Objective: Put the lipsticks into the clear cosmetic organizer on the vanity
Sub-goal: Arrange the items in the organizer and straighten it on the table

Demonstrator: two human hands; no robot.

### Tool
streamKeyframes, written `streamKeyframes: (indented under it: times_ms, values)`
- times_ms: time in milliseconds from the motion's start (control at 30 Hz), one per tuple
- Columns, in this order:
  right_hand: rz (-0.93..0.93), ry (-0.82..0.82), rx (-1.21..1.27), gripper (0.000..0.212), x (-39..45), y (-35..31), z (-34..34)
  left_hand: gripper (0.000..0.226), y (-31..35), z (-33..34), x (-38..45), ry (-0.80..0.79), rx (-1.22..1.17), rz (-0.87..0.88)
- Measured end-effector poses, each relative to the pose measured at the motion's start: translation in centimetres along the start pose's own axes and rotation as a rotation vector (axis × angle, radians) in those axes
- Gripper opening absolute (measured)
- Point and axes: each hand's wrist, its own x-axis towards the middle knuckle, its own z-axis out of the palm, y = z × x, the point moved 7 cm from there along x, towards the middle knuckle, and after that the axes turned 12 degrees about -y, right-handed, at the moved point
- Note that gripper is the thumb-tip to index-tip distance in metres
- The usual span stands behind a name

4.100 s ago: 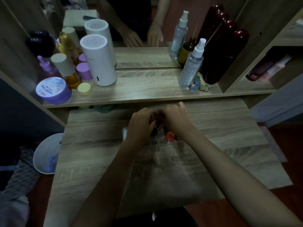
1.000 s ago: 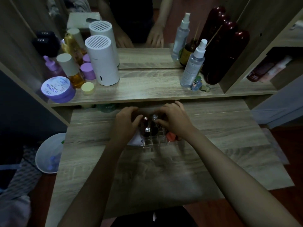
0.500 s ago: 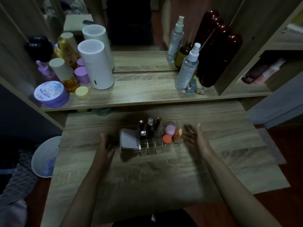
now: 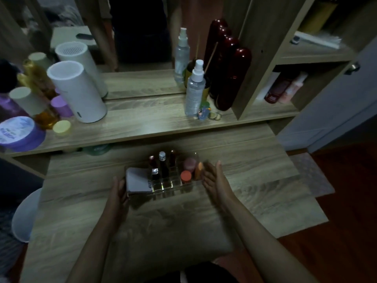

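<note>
On the vanity [image 4: 255, 180] sits the organizer [image 4: 169, 185], lipsticks [image 4: 163, 164] upright in its rear slots. Left hand [image 4: 118, 193] and right hand [image 4: 214, 180] flank it, both open, empty. To shift it, I'd press both end walls evenly and keep it level so nothing tips

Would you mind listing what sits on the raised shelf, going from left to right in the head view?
Purple jar → yellow-lidded pot → white cylinder → clear spray bottle → dark red bottle.
</note>
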Motion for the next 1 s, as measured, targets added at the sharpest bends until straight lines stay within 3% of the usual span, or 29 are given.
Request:
streamKeyframes:
  times_ms: [467, 733, 867, 1000]
  values:
    - [-0.082, 0.043, 0.087, 0.075, -1.6, -4.9, -11.4, 0.059, -2.5, 12.9, 3.3, -0.136, -0.042, 0.052]
    - [-0.121, 0.034, 0.086, 0.065, -2.8, -8.5, -17.8, 0.056, -3.8, 20.5, 5.5, -0.207, -0.064, 0.035]
    - [-0.104, 0.023, 0.130, 0.062, -3.6, -9.7, -20.6, 0.062, -4.8, 23.2, 6.2, -0.212, 0.106, -0.031]
    - [-0.093, 0.071, 0.165, 0.060, -3.9, -10.7, -22.8, 0.053, -4.5, 25.7, 6.7, -0.222, 0.175, 0.012]
